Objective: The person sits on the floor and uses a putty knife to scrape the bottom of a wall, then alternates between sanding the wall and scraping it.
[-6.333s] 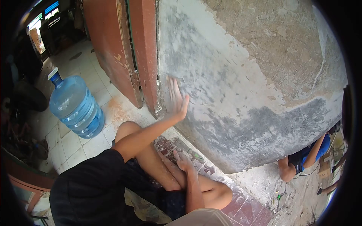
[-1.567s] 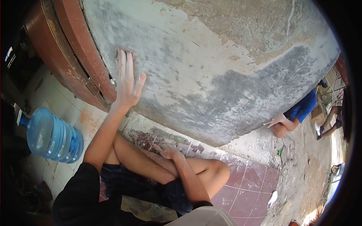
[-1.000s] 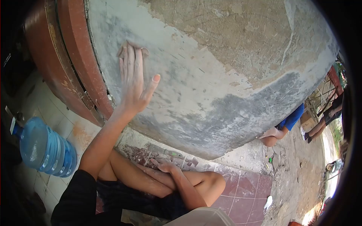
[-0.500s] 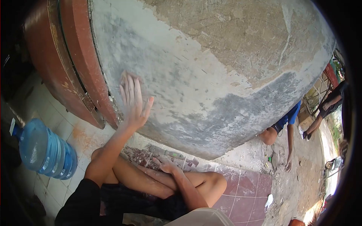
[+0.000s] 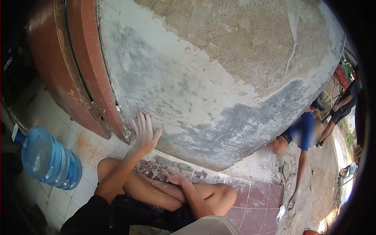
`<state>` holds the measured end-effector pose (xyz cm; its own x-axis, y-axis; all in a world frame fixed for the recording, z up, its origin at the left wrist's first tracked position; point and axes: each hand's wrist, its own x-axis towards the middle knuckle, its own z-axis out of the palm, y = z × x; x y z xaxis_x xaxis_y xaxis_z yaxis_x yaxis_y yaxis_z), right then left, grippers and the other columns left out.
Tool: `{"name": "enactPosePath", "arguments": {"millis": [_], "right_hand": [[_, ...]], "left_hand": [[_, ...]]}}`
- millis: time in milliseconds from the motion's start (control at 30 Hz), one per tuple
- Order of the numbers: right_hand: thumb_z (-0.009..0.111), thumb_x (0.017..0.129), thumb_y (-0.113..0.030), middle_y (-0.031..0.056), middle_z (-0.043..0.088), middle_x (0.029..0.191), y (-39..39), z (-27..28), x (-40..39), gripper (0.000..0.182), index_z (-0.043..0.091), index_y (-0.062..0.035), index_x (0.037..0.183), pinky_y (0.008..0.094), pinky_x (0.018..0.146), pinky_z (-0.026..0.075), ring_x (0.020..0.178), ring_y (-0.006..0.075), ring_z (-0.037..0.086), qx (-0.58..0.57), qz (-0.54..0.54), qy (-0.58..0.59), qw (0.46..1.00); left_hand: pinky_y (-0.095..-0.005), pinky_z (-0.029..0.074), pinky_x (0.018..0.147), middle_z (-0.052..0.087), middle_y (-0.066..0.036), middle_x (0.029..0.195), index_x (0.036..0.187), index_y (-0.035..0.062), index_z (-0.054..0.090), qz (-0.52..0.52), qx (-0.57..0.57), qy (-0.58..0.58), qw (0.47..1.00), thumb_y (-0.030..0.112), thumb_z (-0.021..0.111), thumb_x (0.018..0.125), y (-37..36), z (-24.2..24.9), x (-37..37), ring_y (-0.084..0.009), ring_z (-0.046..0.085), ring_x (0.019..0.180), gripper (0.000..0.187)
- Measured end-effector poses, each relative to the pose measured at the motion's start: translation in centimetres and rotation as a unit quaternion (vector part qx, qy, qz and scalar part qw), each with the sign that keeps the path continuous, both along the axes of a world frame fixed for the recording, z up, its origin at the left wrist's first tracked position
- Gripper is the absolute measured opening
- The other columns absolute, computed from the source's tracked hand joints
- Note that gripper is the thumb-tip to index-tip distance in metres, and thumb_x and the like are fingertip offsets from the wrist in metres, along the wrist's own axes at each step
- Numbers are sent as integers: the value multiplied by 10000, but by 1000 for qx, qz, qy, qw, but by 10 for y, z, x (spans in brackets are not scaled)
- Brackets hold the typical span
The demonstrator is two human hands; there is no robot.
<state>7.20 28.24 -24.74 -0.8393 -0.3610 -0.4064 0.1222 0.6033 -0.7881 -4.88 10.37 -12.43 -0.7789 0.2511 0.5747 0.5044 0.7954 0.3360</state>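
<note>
My left hand [image 5: 145,135] is spread against the grey, patchy plastered wall [image 5: 188,90], low and close to the red frame. Its fingers press a thin brown sheet [image 5: 141,111] flat to the surface; most of the sheet is hidden under them. My right hand [image 5: 174,177] rests low over my crossed legs, fingers loosely apart, with nothing seen in it. Just beyond it, a scraper-like tool [image 5: 182,166] with a greenish handle lies at the foot of the wall.
A blue water jug [image 5: 51,158] lies on pale tiles at the left. The red frame [image 5: 92,58] borders the wall. At the right, a person in blue [image 5: 303,131] reaches down near a white object [image 5: 280,214]; another person [image 5: 344,103] is behind.
My left hand has moved down the wall with the brown sheet. My right hand has barely moved. The person in blue has leaned further into view, reaching lower.
</note>
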Motion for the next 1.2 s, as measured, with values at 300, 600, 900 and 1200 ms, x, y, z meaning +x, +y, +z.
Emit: {"name": "enactPosePath", "arguments": {"millis": [300, 600, 900, 1200], "right_hand": [[360, 1008, -637, 136, 682, 769, -1, -6, -6, 750, 622, 28, 1235, 396, 856, 493, 849, 265, 672, -17, 11, -2, 1000], [358, 1017, -606, 184, 688, 809, -3, -9, -1, 714, 632, 31, 1185, 433, 902, 481, 878, 319, 679, -8, -18, -5, 1000], [335, 1008, -649, 177, 694, 786, -4, -25, -11, 763, 633, 12, 1248, 428, 882, 490, 839, 300, 689, -37, 1, -39, 999], [349, 1019, -618, 192, 698, 818, -2, -29, -4, 739, 641, 39, 1192, 435, 908, 475, 852, 275, 695, 27, -12, 73, 997]], "left_hand": [[-694, -44, 1130, 54, -330, 1610, 1546, -74, 145, 7, 10, 186, 983, 531, 356, 1025, -9, 217, -34, -459, 0, 1513, 826], [-682, -55, 1139, -6, -409, 1570, 1519, -142, 92, 23, -12, 135, 990, 555, 362, 1013, -2, 21, -19, -510, -52, 1491, 903], [-676, -56, 1143, 49, -300, 1624, 1554, -61, 136, 24, 73, 170, 982, 517, 357, 1022, -5, 211, -29, -434, 19, 1520, 816], [-697, -59, 1126, 108, -317, 1612, 1550, -48, 197, 6, 74, 183, 980, 497, 447, 994, 17, 62, -10, -445, 43, 1519, 818]]}}
